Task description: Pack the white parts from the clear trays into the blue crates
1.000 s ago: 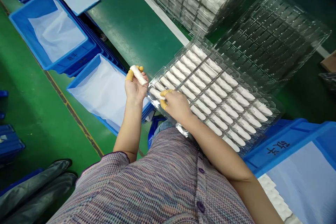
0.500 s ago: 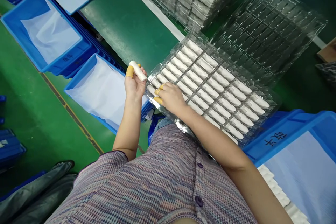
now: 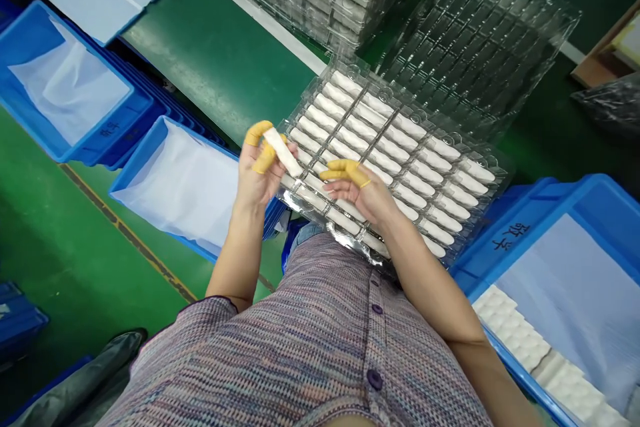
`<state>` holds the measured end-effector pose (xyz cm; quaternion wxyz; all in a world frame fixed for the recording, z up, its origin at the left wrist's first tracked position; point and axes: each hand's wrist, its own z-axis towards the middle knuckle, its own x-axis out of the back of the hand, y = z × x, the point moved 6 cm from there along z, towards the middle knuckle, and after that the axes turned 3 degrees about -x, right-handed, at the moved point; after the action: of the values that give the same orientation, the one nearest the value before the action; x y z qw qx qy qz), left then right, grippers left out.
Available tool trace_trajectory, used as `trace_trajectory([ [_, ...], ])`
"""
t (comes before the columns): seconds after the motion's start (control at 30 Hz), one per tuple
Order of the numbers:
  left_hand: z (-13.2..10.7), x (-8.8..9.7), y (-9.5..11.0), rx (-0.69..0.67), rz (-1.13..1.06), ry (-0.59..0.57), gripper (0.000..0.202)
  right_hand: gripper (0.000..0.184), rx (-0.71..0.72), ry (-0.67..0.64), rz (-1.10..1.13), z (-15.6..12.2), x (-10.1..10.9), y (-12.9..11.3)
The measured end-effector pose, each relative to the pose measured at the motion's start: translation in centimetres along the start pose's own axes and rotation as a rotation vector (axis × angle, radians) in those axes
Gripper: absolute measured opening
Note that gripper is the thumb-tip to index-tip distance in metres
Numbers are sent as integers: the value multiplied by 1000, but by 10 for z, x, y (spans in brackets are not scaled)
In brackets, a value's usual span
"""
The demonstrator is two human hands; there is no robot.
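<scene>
green bench (image 3: 215, 60), blue crates (image 3: 110, 132), green floor (image 3: 65, 260), clear plastic tray (image 3: 395, 160)

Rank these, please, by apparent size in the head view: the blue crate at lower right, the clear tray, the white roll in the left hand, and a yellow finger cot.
Largest, unsure between them: the blue crate, cut off, and the clear plastic tray.
Then the white roll.
Smallest: the yellow finger cot.
</scene>
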<state>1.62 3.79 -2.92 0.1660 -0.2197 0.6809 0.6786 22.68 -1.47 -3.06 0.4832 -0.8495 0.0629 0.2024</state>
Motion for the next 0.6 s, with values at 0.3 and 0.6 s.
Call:
trace_trajectory([
  [0.3,-44,-73,-23,195,-59,-421,51,46,-72,-31,315,-33,-23,23],
  [0.6,-56,-83,-26,312,-93,-353,58,48,-40,-48,410,-44,-24,23],
])
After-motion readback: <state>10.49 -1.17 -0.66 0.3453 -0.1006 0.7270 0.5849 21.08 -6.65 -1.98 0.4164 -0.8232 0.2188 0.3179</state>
